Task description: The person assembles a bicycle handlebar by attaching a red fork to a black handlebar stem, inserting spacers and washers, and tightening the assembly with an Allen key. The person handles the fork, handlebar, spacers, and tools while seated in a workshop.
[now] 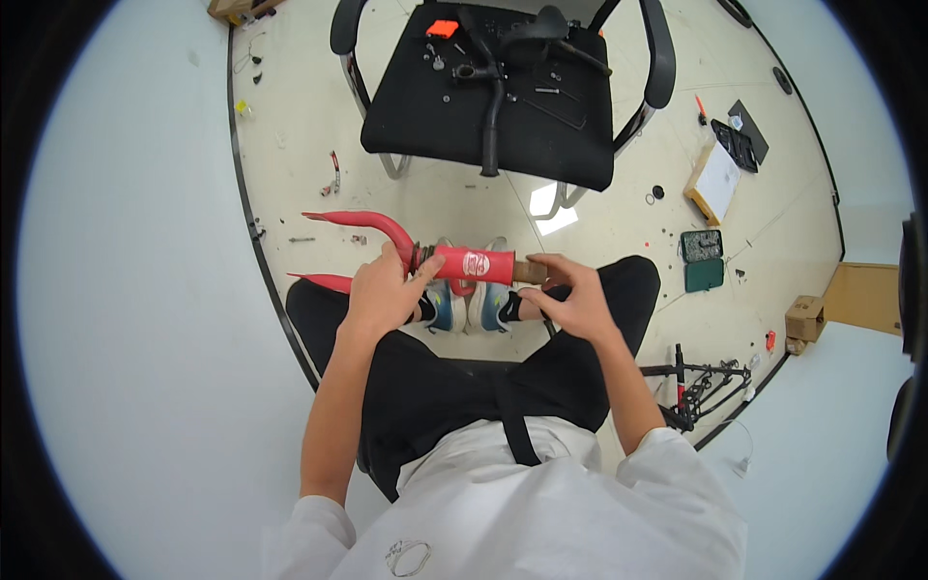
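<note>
While the person sits, a red bicycle fork (425, 253) lies crosswise above the knees, its two blades pointing to the person's left. The left hand (382, 290) closes its grip around the crown; the right hand (570, 295) pinches the steerer end. Beyond the sneakers (474, 304) stands a black chair (493, 116) carrying a stem and bolts.

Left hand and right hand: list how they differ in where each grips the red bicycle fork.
The left hand grips the red bicycle fork at the crown, where its curved blades begin; the right hand holds the brownish bare tube end. Both are bare and closed around the same fork above the lap.
</note>
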Demonstrator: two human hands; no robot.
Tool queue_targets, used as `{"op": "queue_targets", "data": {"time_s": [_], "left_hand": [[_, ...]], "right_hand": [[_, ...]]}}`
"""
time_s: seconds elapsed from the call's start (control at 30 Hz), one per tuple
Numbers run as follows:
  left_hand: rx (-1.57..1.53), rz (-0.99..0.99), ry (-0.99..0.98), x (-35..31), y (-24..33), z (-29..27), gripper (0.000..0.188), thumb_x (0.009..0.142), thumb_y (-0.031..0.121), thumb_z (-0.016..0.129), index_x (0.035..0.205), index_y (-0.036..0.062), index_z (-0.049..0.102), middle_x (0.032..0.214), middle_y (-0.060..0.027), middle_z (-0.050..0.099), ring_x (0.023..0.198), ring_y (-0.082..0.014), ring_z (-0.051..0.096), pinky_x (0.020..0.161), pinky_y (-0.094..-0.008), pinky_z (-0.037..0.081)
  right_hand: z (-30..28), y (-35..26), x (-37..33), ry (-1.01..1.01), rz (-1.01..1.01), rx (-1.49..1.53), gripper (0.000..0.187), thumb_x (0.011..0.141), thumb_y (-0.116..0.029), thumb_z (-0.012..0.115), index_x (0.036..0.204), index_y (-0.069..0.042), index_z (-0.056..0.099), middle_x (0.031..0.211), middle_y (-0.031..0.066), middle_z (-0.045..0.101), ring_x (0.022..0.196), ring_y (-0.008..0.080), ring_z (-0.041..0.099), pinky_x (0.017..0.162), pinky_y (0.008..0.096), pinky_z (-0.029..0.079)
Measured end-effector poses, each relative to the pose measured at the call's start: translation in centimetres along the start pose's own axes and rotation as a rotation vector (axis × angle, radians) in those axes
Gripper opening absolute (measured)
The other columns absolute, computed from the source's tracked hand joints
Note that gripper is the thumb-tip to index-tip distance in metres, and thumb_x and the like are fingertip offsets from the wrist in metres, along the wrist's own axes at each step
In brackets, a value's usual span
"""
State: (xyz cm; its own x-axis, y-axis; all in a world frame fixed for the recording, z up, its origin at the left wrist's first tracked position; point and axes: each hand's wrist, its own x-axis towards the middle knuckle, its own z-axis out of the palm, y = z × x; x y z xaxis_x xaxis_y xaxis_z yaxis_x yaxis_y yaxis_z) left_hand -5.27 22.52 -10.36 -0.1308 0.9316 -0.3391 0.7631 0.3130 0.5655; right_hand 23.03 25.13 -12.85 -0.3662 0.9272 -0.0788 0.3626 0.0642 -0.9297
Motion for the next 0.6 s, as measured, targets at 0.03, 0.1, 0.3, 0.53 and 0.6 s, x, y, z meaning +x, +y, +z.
{"op": "queue_targets", "data": {"time_s": [0.03,0.1,0.3,0.53,0.6], "left_hand": [[0.003,0.003,-0.024,0.2,-0.3,0.0,0.064,0.088,0.059,0.06,0.094,-0.005,0.055,0.076,-0.0217,0.064,0.075,-0.0368,0.066,0.07,-0.043,0.05],[0.002,0.0,-0.066,0.3,-0.6,-0.5,0.06,0.089,0.056,0.06,0.097,-0.0035,0.056,0.078,-0.0199,0.063,0.075,-0.0344,0.064,0.07,-0.0407,0.048],[-0.028,0.027,-0.127,1.8,-2.9,-1.8,0.06,0.09,0.054,0.061,0.104,-0.0041,0.056,0.082,-0.0177,0.063,0.076,-0.0272,0.062,0.074,-0.0369,0.048],[-0.118,-0.088,-0.115,1.9,-4.4,-3.4,0.059,0.092,0.052,0.06,0.107,-0.0052,0.056,0.092,-0.0191,0.064,0.085,-0.0263,0.062,0.08,-0.0358,0.047],[-0.182,-0.069,-0.091,2.2,-5.7,-3.4,0.062,0.089,0.056,0.061,0.104,-0.0033,0.056,0.089,-0.0215,0.064,0.087,-0.0355,0.064,0.081,-0.042,0.048]], "right_hand": [[0.7,-0.3,0.2,0.021,-0.011,-0.023,0.038,0.076,-0.018,0.08,0.106,0.001,0.066,0.087,0.013,0.07,0.075,0.0183,0.066,0.073,0.0298,0.053],[1.3,-0.4,0.0,0.012,-0.047,-0.027,0.032,0.077,-0.016,0.079,0.101,0.001,0.066,0.081,0.0125,0.067,0.07,0.0196,0.063,0.069,0.0301,0.051],[3.2,-1.6,0.2,0.009,-0.084,-0.069,0.032,0.079,-0.018,0.078,0.099,0.002,0.064,0.082,0.014,0.067,0.069,0.0227,0.063,0.067,0.0307,0.051],[0.5,-0.5,8.7,0.015,0.056,-0.009,0.036,0.082,-0.032,0.074,0.097,0.001,0.07,0.087,0.0102,0.072,0.079,0.0152,0.067,0.071,0.0298,0.053],[-0.5,2.9,14.4,0.097,0.013,0.009,0.033,0.083,-0.029,0.073,0.096,0.001,0.07,0.084,0.0087,0.071,0.073,0.0143,0.066,0.067,0.0288,0.052]]}}
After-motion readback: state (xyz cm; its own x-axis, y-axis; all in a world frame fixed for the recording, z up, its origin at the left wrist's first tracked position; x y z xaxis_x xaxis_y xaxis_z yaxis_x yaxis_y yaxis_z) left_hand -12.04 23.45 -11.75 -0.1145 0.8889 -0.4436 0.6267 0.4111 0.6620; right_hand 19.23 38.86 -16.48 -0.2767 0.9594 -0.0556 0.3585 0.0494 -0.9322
